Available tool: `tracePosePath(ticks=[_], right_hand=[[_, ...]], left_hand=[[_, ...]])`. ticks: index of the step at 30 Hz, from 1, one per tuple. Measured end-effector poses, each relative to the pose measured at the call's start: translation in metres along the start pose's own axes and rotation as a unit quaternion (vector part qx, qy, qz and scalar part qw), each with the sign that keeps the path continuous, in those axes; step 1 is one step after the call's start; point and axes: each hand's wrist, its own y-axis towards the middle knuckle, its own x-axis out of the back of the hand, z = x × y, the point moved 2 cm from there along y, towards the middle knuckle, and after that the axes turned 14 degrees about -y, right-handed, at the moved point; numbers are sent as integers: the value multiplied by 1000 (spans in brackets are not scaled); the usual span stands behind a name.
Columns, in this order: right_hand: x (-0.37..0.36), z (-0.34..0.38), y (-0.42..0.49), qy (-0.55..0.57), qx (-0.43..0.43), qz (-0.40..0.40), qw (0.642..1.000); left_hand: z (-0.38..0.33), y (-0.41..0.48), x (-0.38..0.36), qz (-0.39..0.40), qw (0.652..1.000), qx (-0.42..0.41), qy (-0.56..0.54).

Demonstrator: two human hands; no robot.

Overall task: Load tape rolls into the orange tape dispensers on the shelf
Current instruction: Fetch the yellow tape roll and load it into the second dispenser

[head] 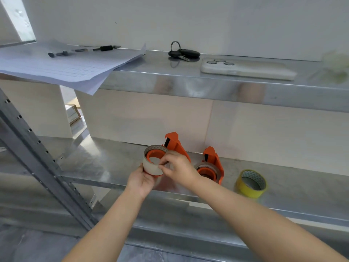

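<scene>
gripping a clear tape roll (152,166) seated on the hub of an orange dispenser (174,146), left hand (140,181) wrapped closed around its underside; right hand (178,168) pinching at the roll's edge with thumb and forefinger. just right of that dispenser, on the lower shelf (113,163): second orange dispenser (212,167), roll already seated. farther right, loose yellow tape roll (252,183). above, upper shelf (188,82) with keys (184,52), phone (247,69), papers (66,67).

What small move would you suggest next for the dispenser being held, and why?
Probably peel the tape's free end with the right hand: the white roll already sits on the orange dispenser hub, the left hand steadies it, and the right fingertips pinch at its edge.
</scene>
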Motion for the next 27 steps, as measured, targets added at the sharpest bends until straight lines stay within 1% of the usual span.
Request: tracePosePath(ticks=[7, 11, 14, 18, 20, 22, 24, 27], right_hand=[[5, -4, 0, 58, -59, -55, 995], [29, -14, -1, 73, -104, -137, 982], [58, -48, -11, 38, -153, -179, 971], [105, -124, -53, -33, -269, -206, 940], [127, -162, -88, -110, -306, -182, 928], [145, -196, -130, -161, -349, -141, 912], [157, -223, -172, -198, -389, -99, 894], [164, -243, -217, -214, -440, -55, 871]], left_hand=[[3, -5, 0, 2, 1000, -2, -4], [3, -3, -2, -1, 1000, -15, -5], [2, 1, -5, -22, 999, -25, -20], [8, 3, -13, -25, 999, -10, -29], [12, 2, -16, -25, 999, -4, -37], [14, 3, -18, -29, 999, -6, -35], [18, 4, -18, -28, 999, -3, -35], [24, -2, -21, -22, 999, -5, -41]])
